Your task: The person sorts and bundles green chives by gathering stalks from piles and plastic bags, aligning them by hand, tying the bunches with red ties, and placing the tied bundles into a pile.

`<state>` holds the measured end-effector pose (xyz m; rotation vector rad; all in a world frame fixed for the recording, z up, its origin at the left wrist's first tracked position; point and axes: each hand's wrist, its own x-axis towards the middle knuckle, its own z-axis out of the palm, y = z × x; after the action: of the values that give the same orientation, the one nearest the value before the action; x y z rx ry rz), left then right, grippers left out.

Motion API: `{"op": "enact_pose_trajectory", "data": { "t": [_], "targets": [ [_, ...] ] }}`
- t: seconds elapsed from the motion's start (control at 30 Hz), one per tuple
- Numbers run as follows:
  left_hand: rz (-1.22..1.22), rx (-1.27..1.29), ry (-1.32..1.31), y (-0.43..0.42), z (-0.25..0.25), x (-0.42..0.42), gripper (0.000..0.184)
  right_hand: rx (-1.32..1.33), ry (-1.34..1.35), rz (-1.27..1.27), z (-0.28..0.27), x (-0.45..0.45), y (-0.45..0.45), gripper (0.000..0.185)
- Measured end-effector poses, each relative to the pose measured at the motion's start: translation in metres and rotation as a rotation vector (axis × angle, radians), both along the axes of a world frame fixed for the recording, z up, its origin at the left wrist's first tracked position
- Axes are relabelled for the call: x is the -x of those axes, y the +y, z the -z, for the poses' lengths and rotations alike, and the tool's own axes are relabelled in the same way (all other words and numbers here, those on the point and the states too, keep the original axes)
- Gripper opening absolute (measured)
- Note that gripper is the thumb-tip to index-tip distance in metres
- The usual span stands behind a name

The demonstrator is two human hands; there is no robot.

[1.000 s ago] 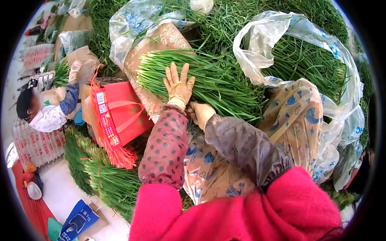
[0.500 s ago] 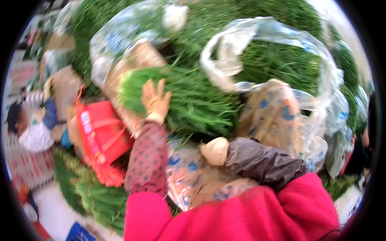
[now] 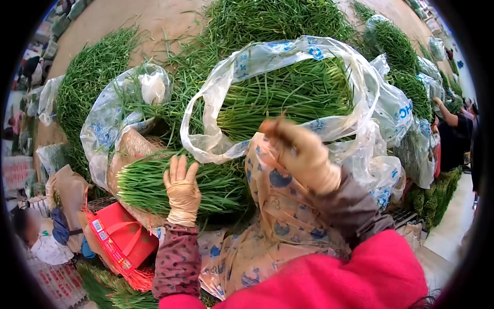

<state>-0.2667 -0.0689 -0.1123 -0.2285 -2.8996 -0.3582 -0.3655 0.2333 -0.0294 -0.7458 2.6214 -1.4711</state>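
Observation:
My left hand (image 3: 182, 193), in a thin pale glove, lies flat with spread fingers on a bundle of garlic chives (image 3: 144, 180). The bundle's pale cut ends point left; its leaves run right toward my knee. My right hand (image 3: 306, 149), gloved too, is raised over the patterned apron (image 3: 280, 211) on my knee, near the front rim of a clear plastic bag (image 3: 208, 147). Motion blurs its fingers, and I cannot make out whether they hold anything. More bundled chives (image 3: 288, 92) lie inside that bag.
Loose chives (image 3: 278, 20) are heaped beyond the bag. Another plastic bag (image 3: 98, 129) stands at left. A red bag (image 3: 123, 237) with red strings sits beside my left forearm. One person (image 3: 46, 242) sits at far left, and another's arm (image 3: 446, 110) shows at right.
The camera view has shifted. My right hand has risen from my lap toward the plastic bag's front. My left hand stays on the chive bundle with its fingers spread.

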Motion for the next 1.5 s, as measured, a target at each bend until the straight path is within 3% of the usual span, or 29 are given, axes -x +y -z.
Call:
{"op": "enact_pose_trajectory", "data": {
  "t": [0.1, 0.13, 0.2, 0.23, 0.33, 0.4, 0.47, 0.53, 0.57, 0.6, 0.67, 0.77, 0.8, 0.87, 0.93, 0.97, 1.0, 1.03, 1.07, 1.1, 1.13, 1.17, 1.2, 1.23, 1.27, 1.33, 1.4, 1.47, 1.5],
  "targets": [
    [0.159, -0.235, 0.089, 0.042, -0.043, 0.043, 0.037, 0.059, -0.099, 0.168, 0.028, 0.054, 0.013, 0.033],
    [0.222, -0.37, 0.053, 0.056, -0.046, 0.056, 0.035, -0.097, -0.379, 0.222, 0.028, 0.07, 0.006, 0.033],
    [0.242, -0.891, -0.248, 0.082, -0.038, 0.082, 0.034, -0.173, -0.686, 0.165, 0.042, 0.089, -0.011, 0.034],
    [0.108, -1.054, -0.469, 0.093, -0.024, 0.093, 0.034, -0.229, -0.831, 0.134, 0.048, 0.099, -0.02, 0.034],
    [-0.281, -1.283, -0.888, 0.107, 0.055, 0.118, 0.029, -0.39, -0.614, -0.07, 0.081, 0.116, -0.051, 0.038],
    [-0.423, -1.107, -0.931, 0.104, 0.113, 0.128, 0.025, -0.707, -0.227, -0.315, 0.093, 0.125, -0.074, 0.045],
    [-0.436, -0.745, -0.913, 0.094, 0.161, 0.131, 0.022, -0.787, 0.023, -0.283, 0.162, 0.133, -0.1, 0.036],
    [-0.358, -0.321, -0.868, 0.084, 0.199, 0.127, 0.021, -1.064, -0.031, -0.452, 0.106, 0.136, -0.111, 0.031],
    [-0.303, -0.121, -0.824, 0.081, 0.213, 0.122, 0.022, -0.815, 0.022, -0.416, 0.195, 0.137, -0.11, 0.03],
    [-0.258, 0.044, -0.74, 0.083, 0.229, 0.117, 0.022, -0.686, 0.466, -0.313, 0.286, 0.143, -0.12, 0.034],
    [-0.299, 0.135, -0.457, 0.099, 0.227, 0.112, 0.019, -0.75, 0.338, -0.275, 0.27, 0.143, -0.133, 0.035],
    [-0.416, 0.128, -0.418, 0.116, 0.238, 0.108, 0.015, -0.894, 0.219, -0.243, 0.242, 0.148, -0.151, 0.036],
    [-0.278, 0.193, -0.581, 0.119, 0.218, 0.111, 0.016, -0.936, 0.198, -0.239, 0.239, 0.151, -0.154, 0.036],
    [-0.627, -0.247, -0.454, 0.127, 0.267, 0.099, 0.019, -1.009, 0.168, -0.245, 0.232, 0.155, -0.16, 0.036],
    [-0.922, -0.978, -0.304, 0.121, 0.156, 0.123, 0.033, -1.082, 0.135, -0.248, 0.229, 0.156, -0.164, 0.037],
    [-0.929, -0.927, -0.386, 0.112, 0.164, 0.122, 0.044, -1.127, 0.117, -0.253, 0.226, 0.155, -0.166, 0.037],
    [-0.9, -0.871, -0.346, 0.107, 0.157, 0.118, 0.041, -1.177, 0.088, -0.252, 0.223, 0.152, -0.166, 0.037],
    [-0.899, -1.028, -0.246, 0.107, 0.127, 0.121, 0.039, -1.229, 0.055, -0.257, 0.216, 0.149, -0.165, 0.037],
    [-0.87, -1.122, -0.285, 0.099, 0.131, 0.118, 0.039, -1.286, 0.015, -0.256, 0.212, 0.146, -0.164, 0.038],
    [-0.824, -1.148, -0.058, 0.097, 0.132, 0.116, 0.038, -1.348, -0.034, -0.249, 0.21, 0.144, -0.161, 0.038],
    [-0.829, -1.456, -0.118, 0.089, 0.134, 0.116, 0.033, -1.406, -0.085, -0.242, 0.208, 0.14, -0.156, 0.038],
    [-0.868, -1.75, -0.171, 0.081, 0.138, 0.115, 0.028, -1.134, -0.286, -0.423, 0.118, 0.153, -0.134, 0.046],
    [-0.995, -1.737, -0.276, 0.086, 0.085, 0.12, 0.023, -1.005, -0.415, -0.39, 0.112, 0.16, -0.119, 0.053],
    [-0.955, -1.82, -0.245, 0.086, 0.077, 0.119, 0.024, -0.802, -0.452, -0.376, 0.118, 0.169, -0.102, 0.054],
    [-0.963, -1.829, -0.243, 0.082, 0.079, 0.116, 0.024, -0.599, -0.488, -0.359, 0.124, 0.175, -0.087, 0.055],
    [-0.95, -1.938, -0.425, 0.078, 0.085, 0.111, 0.034, -0.502, -0.592, -0.314, 0.094, 0.184, -0.069, 0.058],
    [-0.927, -2.05, -0.476, 0.088, 0.083, 0.113, 0.041, -0.283, -0.746, -0.355, 0.108, 0.192, -0.059, 0.046],
    [-0.821, -2.03, -0.475, 0.113, 0.083, 0.119, 0.054, -0.19, -0.766, -0.413, 0.118, 0.193, -0.054, 0.044],
    [-0.626, -2.02, -0.504, 0.122, 0.081, 0.124, 0.065, -0.182, -0.774, -0.433, 0.115, 0.19, -0.055, 0.045]
  ]
}}
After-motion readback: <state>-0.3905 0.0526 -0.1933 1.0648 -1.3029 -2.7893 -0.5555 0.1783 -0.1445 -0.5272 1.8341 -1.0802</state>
